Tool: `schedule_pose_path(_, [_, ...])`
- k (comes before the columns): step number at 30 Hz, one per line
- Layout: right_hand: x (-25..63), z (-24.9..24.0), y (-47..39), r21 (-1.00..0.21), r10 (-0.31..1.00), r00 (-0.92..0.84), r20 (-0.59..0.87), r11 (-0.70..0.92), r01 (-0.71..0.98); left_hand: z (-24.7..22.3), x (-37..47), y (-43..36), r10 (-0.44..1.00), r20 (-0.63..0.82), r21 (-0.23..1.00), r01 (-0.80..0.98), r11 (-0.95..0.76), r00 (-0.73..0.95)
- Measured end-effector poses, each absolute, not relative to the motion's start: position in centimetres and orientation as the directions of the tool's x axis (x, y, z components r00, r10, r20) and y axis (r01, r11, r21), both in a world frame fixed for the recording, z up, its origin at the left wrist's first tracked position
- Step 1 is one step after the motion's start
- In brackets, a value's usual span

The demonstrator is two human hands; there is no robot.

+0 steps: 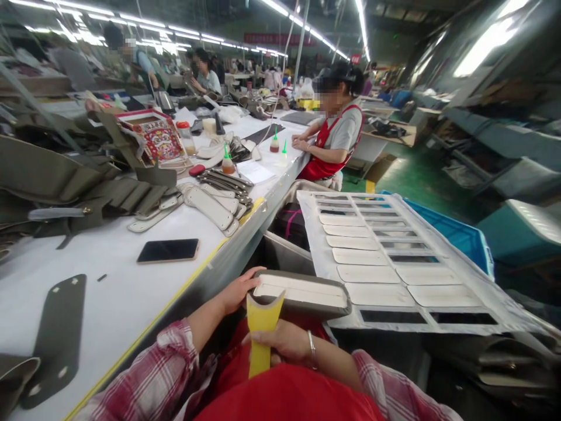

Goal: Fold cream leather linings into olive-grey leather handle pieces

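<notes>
The left hand [239, 294] clasps the case [302, 294], long axis crosswise, right end near the frame [317, 245], while the right hand [289, 344] clutches the scraper [265, 318], notched end forward.

Open tabletop [144, 304] near phone [168, 251], frame [314, 234] blocking right

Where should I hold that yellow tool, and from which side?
Hold the yellow tool by its narrow lower shaft, probably best from the right, as the right hand does with its grip. That part looks slim enough to wrap around, while the top flares into a wide, curved edge.
</notes>
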State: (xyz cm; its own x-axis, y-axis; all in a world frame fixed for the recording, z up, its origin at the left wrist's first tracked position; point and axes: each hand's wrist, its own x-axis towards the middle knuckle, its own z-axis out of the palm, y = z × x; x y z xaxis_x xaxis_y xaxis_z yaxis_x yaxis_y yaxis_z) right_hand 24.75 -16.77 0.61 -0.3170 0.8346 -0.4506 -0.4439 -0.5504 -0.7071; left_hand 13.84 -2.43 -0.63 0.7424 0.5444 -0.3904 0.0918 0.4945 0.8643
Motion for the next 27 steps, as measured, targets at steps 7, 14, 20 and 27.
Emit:
schedule_pose_path(7, [23.9,0.1,-15.9,-0.712,0.77,-0.379,-0.513,-0.629,-0.313,-1.0,14.0,-2.9,0.48,-0.362,0.736,-0.071,0.673,0.799])
schedule_pose_path(14, [22.2,-1.9,-14.0,-0.633,0.786,-0.399,-0.473,-0.618,-0.466,-0.8,13.9,-2.7,0.446,-0.392,0.694,-0.059,0.717,0.804])
schedule_pose_path(20, [20.7,-2.1,-12.8,-0.505,0.788,-0.432,-0.439,-0.613,-0.607,0.0,14.4,-3.0,0.458,-0.409,0.669,-0.082,0.738,0.789])
schedule_pose_path(27, [20.3,-2.0,-12.2,-0.475,0.825,-0.382,-0.416,-0.555,-0.683,-1.0,15.0,-2.0,0.502,-0.434,0.783,0.037,0.621,0.748])
